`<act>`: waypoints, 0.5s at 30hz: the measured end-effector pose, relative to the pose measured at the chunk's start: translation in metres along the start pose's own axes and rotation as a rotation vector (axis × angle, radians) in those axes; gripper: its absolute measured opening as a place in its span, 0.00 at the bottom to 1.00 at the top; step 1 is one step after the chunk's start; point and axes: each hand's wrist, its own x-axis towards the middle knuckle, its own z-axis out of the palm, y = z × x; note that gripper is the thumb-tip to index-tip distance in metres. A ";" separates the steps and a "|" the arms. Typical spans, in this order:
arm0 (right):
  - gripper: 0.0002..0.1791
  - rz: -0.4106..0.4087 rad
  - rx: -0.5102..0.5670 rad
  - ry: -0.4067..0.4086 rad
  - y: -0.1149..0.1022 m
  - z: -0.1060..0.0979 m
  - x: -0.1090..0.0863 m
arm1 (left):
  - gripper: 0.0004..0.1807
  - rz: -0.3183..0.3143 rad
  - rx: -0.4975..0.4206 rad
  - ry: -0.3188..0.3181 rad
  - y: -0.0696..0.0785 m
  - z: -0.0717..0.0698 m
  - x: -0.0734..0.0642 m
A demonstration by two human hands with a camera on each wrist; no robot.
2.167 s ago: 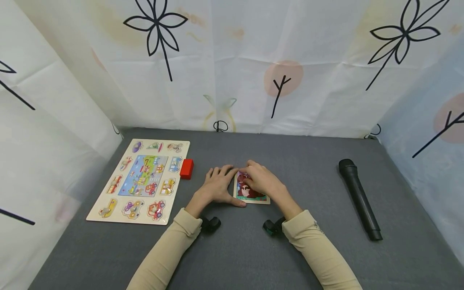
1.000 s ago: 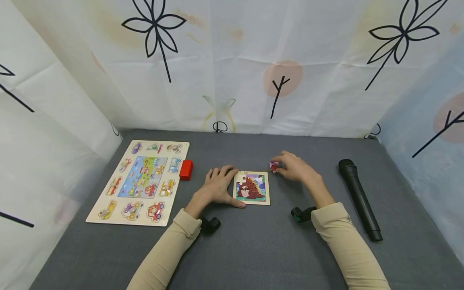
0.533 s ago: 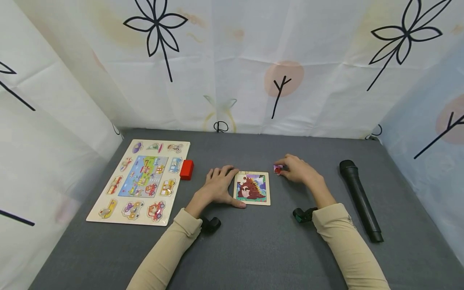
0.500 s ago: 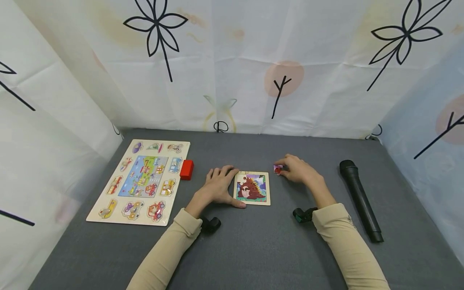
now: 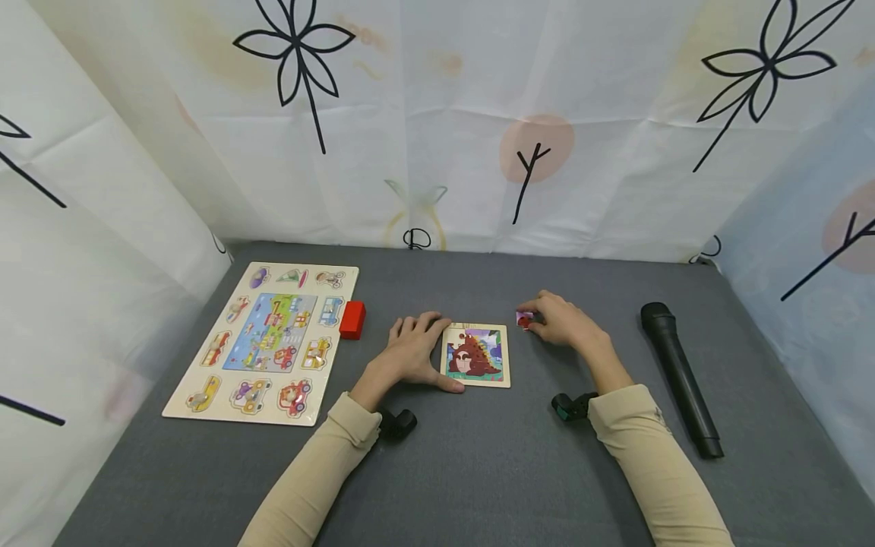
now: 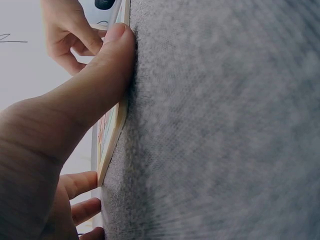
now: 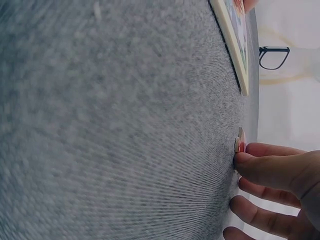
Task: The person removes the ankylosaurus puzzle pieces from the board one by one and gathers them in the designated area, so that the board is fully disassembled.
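Note:
A small wooden jigsaw puzzle board [image 5: 475, 355] with a dark red dinosaur picture lies on the grey table. My left hand [image 5: 408, 353] holds it at its left side, index finger at the far left corner and thumb along the near edge. In the left wrist view that thumb [image 6: 107, 62] covers part of the board's pale rim [image 6: 114, 135]. To the right of the board, my right hand [image 5: 562, 319] pinches a small purple and red puzzle piece [image 5: 523, 319] between thumb and finger, low at the cloth. The right wrist view shows the piece [image 7: 240, 144] edge-on, its other fingers [image 7: 260, 215] spread.
A large wooden vehicle puzzle [image 5: 263, 342] lies at left, with a red block [image 5: 352, 320] against its right edge. A black microphone [image 5: 680, 377] lies to the right. Printed white curtains [image 5: 451, 137] stand behind and beside the table.
My right hand has come away from the dinosaur board to the right with the small piece, and has stayed nearly still over the last half second. The left hand has kept its place.

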 end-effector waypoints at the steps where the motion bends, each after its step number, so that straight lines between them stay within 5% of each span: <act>1: 0.21 0.003 0.000 0.003 0.000 0.000 0.000 | 0.65 0.000 0.002 -0.001 0.000 0.000 0.000; 15: 0.21 -0.036 0.022 0.063 -0.018 -0.008 -0.003 | 0.65 -0.011 0.003 -0.010 -0.001 0.001 0.001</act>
